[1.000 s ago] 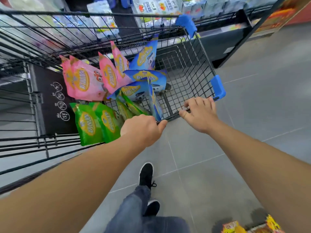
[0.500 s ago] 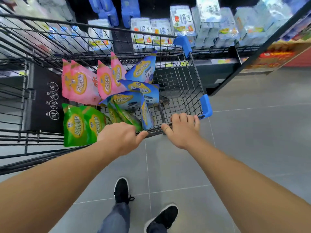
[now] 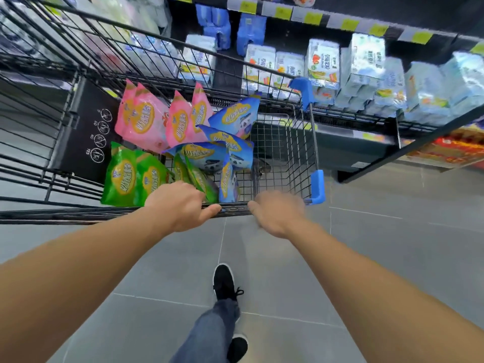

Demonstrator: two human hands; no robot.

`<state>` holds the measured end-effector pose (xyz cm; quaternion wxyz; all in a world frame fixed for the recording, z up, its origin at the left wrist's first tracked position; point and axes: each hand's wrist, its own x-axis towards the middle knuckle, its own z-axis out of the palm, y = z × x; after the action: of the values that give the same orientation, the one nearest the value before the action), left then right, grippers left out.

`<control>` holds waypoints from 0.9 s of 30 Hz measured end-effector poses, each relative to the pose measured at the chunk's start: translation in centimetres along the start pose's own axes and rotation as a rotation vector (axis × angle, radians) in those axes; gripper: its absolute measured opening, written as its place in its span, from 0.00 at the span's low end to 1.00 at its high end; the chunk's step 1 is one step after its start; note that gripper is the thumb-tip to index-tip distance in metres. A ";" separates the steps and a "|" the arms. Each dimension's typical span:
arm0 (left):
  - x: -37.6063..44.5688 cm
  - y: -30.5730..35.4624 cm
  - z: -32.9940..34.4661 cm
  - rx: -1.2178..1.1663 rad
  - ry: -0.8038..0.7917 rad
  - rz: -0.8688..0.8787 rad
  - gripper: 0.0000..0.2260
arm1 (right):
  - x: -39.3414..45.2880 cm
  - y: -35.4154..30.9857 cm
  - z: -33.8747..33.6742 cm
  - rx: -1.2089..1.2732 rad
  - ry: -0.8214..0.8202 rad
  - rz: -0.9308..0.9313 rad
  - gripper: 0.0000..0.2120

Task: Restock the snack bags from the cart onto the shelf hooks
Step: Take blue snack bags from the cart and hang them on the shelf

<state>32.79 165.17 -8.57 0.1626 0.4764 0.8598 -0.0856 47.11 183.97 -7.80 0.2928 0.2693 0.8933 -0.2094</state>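
Both hands on the cart rim: left hand gripping, right hand blurred, grip unclear.

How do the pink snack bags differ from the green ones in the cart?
The pink snack bags lie farther from the handle, toward the shelf; the green snack bags lie nearest the handle, just beyond the left hand. No hand covers the pink; the left hand hides part of the green. Both carry the same yellow oval logo and lie loose in the cart.

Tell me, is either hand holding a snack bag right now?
No, both the left hand and right hand are at the cart handle.
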 end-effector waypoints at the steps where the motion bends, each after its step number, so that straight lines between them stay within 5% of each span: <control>1: 0.3 -0.2 -0.3 -0.002 -0.007 -0.014 0.28 | 0.5 -0.1 -0.8 -0.017 -0.018 -0.009 0.24; 12: -0.4 -2.8 -1.4 -0.065 -0.127 -0.044 0.27 | 4.1 -1.0 -4.5 -0.045 -0.358 -0.158 0.20; 22: 0.0 -3.8 -2.1 -0.033 -0.260 -0.126 0.35 | 8.2 -0.9 -8.6 -0.171 -0.502 -0.359 0.16; 27: 0.6 -3.4 -3.2 -0.354 -0.291 -0.328 0.30 | 11.6 -1.1 -11.5 -0.263 -0.428 -0.437 0.12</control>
<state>29.02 164.83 -5.83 0.3490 0.2777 0.8946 -0.0269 33.84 193.35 -6.40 0.4540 -0.0186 0.8676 -0.2021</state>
